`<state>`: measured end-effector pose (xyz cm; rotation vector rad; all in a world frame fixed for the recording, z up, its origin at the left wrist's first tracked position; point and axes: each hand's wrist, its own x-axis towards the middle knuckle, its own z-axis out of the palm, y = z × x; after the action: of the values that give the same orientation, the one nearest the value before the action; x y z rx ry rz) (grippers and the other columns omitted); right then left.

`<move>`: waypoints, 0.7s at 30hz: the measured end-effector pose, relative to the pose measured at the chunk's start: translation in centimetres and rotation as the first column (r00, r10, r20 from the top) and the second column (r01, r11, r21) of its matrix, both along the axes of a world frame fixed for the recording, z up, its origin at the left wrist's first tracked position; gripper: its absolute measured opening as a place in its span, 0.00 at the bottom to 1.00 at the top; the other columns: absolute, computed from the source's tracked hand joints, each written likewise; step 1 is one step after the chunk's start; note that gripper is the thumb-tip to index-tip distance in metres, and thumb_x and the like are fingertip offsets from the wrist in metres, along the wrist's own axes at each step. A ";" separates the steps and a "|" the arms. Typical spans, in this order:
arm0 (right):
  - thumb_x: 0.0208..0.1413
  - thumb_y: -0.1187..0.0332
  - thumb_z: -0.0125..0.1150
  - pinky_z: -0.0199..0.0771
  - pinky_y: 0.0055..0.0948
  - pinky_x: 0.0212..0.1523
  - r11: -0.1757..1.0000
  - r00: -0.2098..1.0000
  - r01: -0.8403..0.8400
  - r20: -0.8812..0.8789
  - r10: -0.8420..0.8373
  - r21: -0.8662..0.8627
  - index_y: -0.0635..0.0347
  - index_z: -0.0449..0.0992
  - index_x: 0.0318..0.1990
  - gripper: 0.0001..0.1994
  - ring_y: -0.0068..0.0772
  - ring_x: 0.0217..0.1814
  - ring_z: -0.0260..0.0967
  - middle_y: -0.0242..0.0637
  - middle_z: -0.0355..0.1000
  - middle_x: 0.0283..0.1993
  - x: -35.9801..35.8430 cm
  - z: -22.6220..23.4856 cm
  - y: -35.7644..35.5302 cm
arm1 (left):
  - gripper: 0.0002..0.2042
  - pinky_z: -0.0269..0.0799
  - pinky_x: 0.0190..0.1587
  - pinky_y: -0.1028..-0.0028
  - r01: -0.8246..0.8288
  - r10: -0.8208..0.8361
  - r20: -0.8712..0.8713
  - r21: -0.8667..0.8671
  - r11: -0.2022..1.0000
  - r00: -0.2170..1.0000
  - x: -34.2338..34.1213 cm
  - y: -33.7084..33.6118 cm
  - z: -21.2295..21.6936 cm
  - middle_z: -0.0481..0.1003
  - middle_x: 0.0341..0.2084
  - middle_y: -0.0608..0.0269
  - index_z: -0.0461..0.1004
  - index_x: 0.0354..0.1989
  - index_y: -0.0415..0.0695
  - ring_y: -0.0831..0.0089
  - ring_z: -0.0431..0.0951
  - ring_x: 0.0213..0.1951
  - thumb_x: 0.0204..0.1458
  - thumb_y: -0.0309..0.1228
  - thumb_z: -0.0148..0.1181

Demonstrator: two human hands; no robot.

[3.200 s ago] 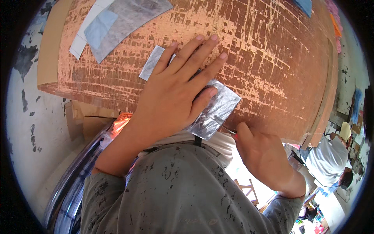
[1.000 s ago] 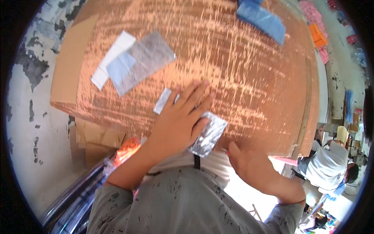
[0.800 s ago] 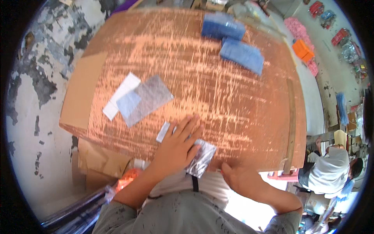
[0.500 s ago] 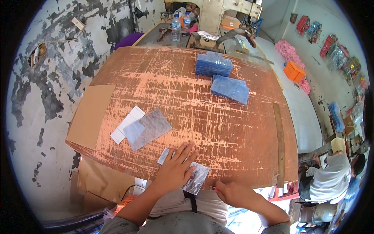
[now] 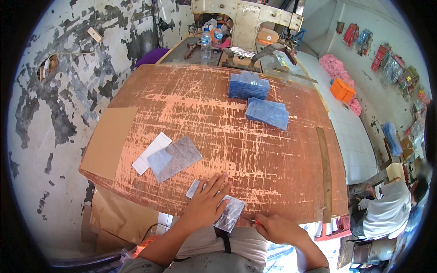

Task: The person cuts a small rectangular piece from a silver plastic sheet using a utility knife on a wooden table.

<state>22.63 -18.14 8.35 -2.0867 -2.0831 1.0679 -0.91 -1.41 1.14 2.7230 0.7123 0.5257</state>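
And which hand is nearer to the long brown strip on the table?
Right: the right hand is left of the long brown strip; the left hand is farther left, on a silvery sheet.

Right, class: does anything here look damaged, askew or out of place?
Yes. The table is worn: pale streaks criss-cross its brown top. The left wall has dark patches, as if paint had flaked. The grey sheet under the left hand juts past the table's near edge.

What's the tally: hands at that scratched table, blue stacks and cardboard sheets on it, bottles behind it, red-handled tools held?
Hands: 2, left hand and right hand
Blue stacks: 2
Cardboard sheets: 1
Bottles: 2
Red-handled tools: 1
Total: 8
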 end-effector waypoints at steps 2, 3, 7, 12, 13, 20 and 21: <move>0.77 0.56 0.50 0.79 0.63 0.44 1.000 1.000 -0.001 -0.006 0.001 0.004 0.61 0.71 0.50 0.15 0.67 0.42 0.82 0.57 0.81 0.35 0.1 -0.2 0.0 | 0.28 0.53 0.77 0.40 0.001 -0.001 -0.001 -0.003 1.000 1.000 0.1 0.1 -0.2 0.59 0.81 0.46 0.67 0.77 0.41 0.47 0.58 0.80 0.73 0.42 0.53; 0.77 0.56 0.50 0.78 0.64 0.44 1.000 1.000 0.004 -0.020 -0.004 0.004 0.61 0.71 0.50 0.15 0.67 0.41 0.81 0.57 0.80 0.35 0.1 -0.2 0.0 | 0.28 0.53 0.77 0.40 0.003 -0.003 0.004 -0.005 1.000 1.000 0.1 0.0 -0.2 0.59 0.81 0.46 0.67 0.77 0.41 0.46 0.58 0.80 0.73 0.42 0.53; 0.77 0.56 0.50 0.78 0.64 0.44 0.998 0.999 0.005 -0.036 -0.003 0.057 0.61 0.71 0.49 0.15 0.67 0.41 0.81 0.58 0.80 0.35 0.0 -0.1 -0.1 | 0.28 0.48 0.80 0.40 0.006 -0.006 -0.001 -0.040 0.999 1.000 0.0 0.0 -0.2 0.57 0.81 0.46 0.65 0.78 0.42 0.47 0.55 0.82 0.74 0.42 0.52; 0.77 0.56 0.51 0.78 0.64 0.44 0.998 0.999 0.022 -0.043 -0.020 0.052 0.60 0.72 0.51 0.15 0.68 0.42 0.81 0.58 0.80 0.35 0.0 -0.3 -0.1 | 0.28 0.51 0.78 0.41 0.007 -0.007 0.015 -0.011 1.000 1.000 0.0 0.1 -0.1 0.58 0.81 0.45 0.67 0.77 0.41 0.46 0.58 0.80 0.73 0.42 0.52; 0.77 0.55 0.53 0.77 0.64 0.44 0.998 0.998 0.036 -0.052 -0.033 0.054 0.60 0.73 0.52 0.16 0.70 0.42 0.80 0.58 0.80 0.35 0.0 -0.3 -0.1 | 0.28 0.51 0.78 0.41 0.007 -0.007 0.014 -0.012 1.000 1.000 0.0 0.1 -0.1 0.58 0.81 0.45 0.67 0.77 0.41 0.47 0.58 0.81 0.73 0.42 0.52; 0.77 0.55 0.54 0.77 0.64 0.45 0.997 0.997 0.061 -0.049 -0.063 -0.043 0.61 0.74 0.51 0.16 0.69 0.43 0.79 0.59 0.80 0.37 -0.3 0.6 0.3 | 0.28 0.51 0.78 0.40 0.002 -0.002 0.002 -0.014 1.000 1.000 0.0 0.0 -0.3 0.58 0.81 0.46 0.68 0.77 0.41 0.47 0.57 0.81 0.74 0.42 0.52; 0.77 0.55 0.54 0.77 0.64 0.45 0.997 0.996 0.063 -0.053 -0.065 -0.038 0.61 0.74 0.50 0.16 0.69 0.43 0.79 0.59 0.80 0.37 -0.3 0.6 0.3 | 0.28 0.48 0.79 0.41 0.003 -0.003 -0.002 -0.035 0.999 1.000 -0.1 0.0 -0.2 0.57 0.82 0.47 0.66 0.78 0.42 0.48 0.55 0.82 0.74 0.42 0.51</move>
<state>22.29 -17.84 8.96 -2.0999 -1.9730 1.1492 -0.99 -1.45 0.97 2.6922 0.7116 0.5048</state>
